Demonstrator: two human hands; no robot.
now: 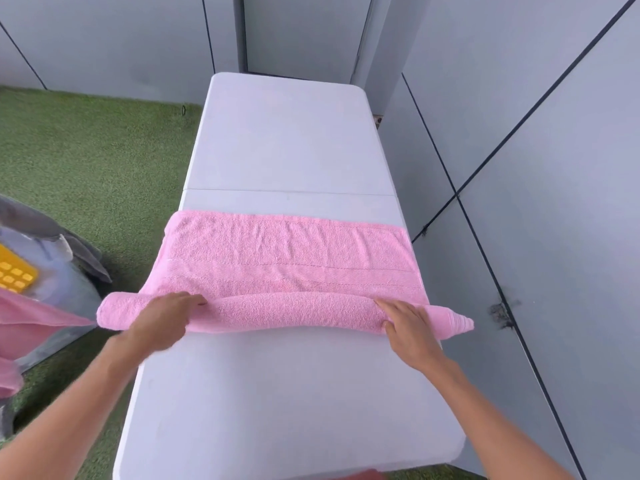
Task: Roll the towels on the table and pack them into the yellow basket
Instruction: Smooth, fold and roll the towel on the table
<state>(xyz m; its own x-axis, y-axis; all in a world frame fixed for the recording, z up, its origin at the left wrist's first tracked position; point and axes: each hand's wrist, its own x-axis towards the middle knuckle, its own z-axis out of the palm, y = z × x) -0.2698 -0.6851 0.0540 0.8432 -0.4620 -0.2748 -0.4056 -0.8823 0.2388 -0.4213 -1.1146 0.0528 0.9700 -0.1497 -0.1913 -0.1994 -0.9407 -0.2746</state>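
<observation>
A pink towel [287,251] lies across the white folding table [287,140], its near part wound into a long roll [287,311] and its far part still flat. My left hand [166,315] rests on top of the roll near its left end, fingers fairly straight. My right hand [407,322] presses on the roll near its right end, fingers extended. Both ends of the roll stick out past the table's sides. The yellow basket [14,268] shows only partly at the left edge, down on the floor.
More pink cloth [31,323] and a grey cover [69,247] sit by the basket on the green turf [97,161] to the left. Grey wall panels [536,168] stand close along the table's right side and behind it.
</observation>
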